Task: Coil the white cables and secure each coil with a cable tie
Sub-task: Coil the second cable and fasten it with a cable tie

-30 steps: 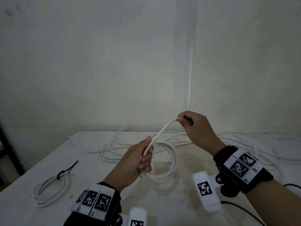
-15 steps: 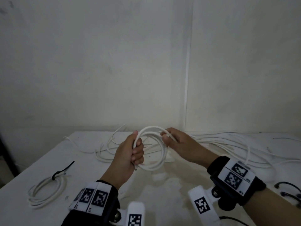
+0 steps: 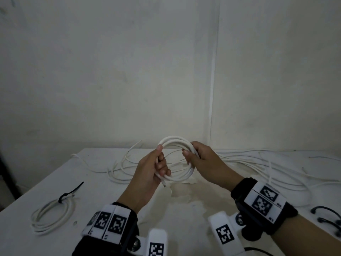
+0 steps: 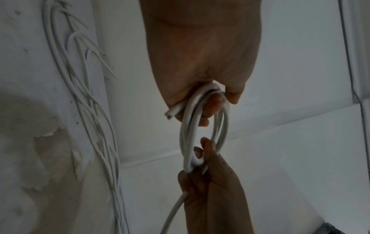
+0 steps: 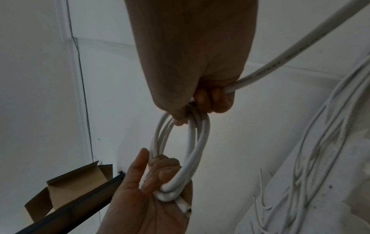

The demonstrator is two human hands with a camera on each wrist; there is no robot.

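Coils of white cable (image 3: 177, 159) hang in mid-frame above the tabletop (image 3: 92, 215), held between both hands. The left hand (image 3: 149, 174) clenches the left side of the ring, fingers curled round the gathered turns with a short cut end poking out below, which likely keeps the loops from springing apart. The right hand (image 3: 204, 163) grasps the opposite side; in the right wrist view the free length of cable runs out of its fist toward the upper right, so it seems to be feeding the next turn on. Loose white cables (image 3: 258, 163) sprawl across the back and right of the tabletop, waiting. At lower left lies a finished coil (image 3: 53, 215) cinched with a black cable tie (image 3: 71, 191), and spare black ties (image 3: 326, 217) sit at the lower right edge, within reach for when winding ends.
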